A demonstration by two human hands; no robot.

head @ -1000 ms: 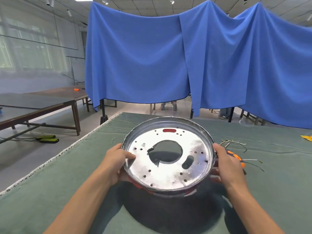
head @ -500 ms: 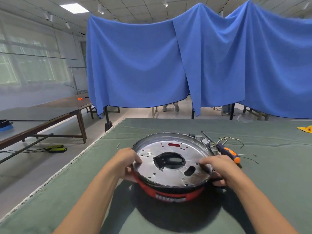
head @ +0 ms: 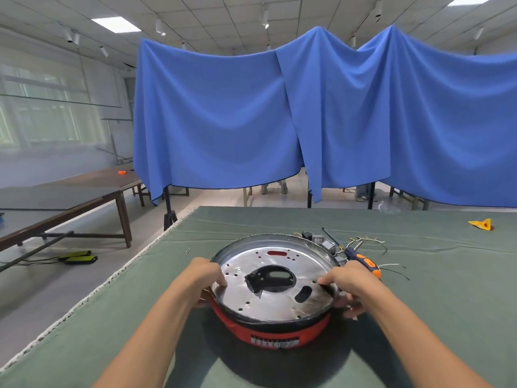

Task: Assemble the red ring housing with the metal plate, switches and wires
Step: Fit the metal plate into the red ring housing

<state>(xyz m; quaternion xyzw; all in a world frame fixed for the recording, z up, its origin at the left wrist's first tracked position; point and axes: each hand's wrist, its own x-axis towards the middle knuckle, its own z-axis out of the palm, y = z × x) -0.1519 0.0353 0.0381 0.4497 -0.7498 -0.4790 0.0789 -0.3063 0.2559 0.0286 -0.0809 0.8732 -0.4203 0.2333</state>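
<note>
The red ring housing [head: 275, 330] rests on the green table with a white label facing me. A shiny round metal plate [head: 268, 298] with a large centre hole and several small holes lies in its top. My left hand [head: 205, 278] grips the left rim, thumb on the plate. My right hand [head: 349, 287] grips the right rim, fingers on the plate's edge. Grey switches [head: 321, 243] and loose wires [head: 366, 243] lie just behind the housing on the right.
A screwdriver [head: 361, 260] with an orange and blue handle lies behind my right hand. A few small screws [head: 187, 252] sit near the table's left edge. A yellow-orange object [head: 481, 224] lies far right. Blue curtains hang beyond the table; wooden tables stand at left.
The plate and housing have come down from a raised, tilted hold to rest flat on the table. Both hands stayed on the rim, now pressing from above.
</note>
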